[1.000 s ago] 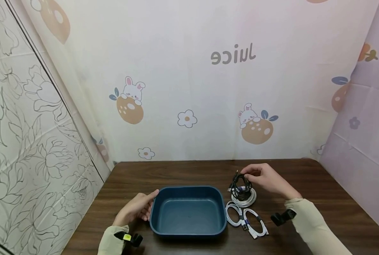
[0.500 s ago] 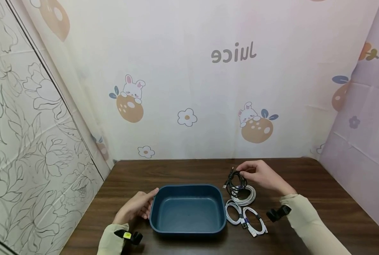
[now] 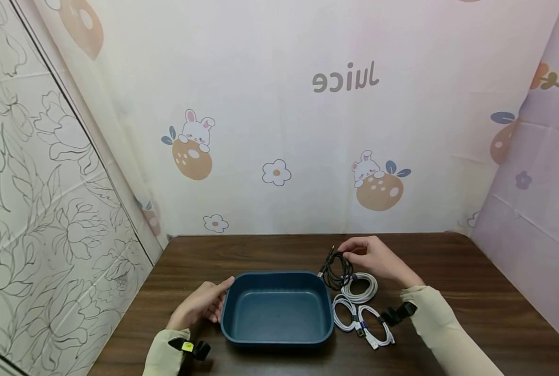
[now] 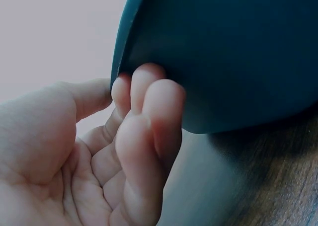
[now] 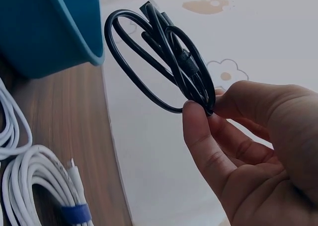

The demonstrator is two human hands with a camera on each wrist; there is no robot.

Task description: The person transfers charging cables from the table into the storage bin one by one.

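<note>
Head view: held a coiled black cable (image 3: 331, 271) near the blue bin's (image 3: 277, 342) far right corner; left wrist: gripped its rim in the left hand (image 4: 102, 159); right wrist: pinched in the right hand (image 5: 258, 179) the bunched loops, judged light, springy, best held there.

A coiled black cable (image 5: 186, 62) is pinched aloft in the right grip (image 3: 375, 258) near the far-right corner of a dark blue, round-cornered tray (image 3: 277, 318), upright on the table (image 3: 260, 255), its side held by the left grip (image 3: 201, 304).
</note>
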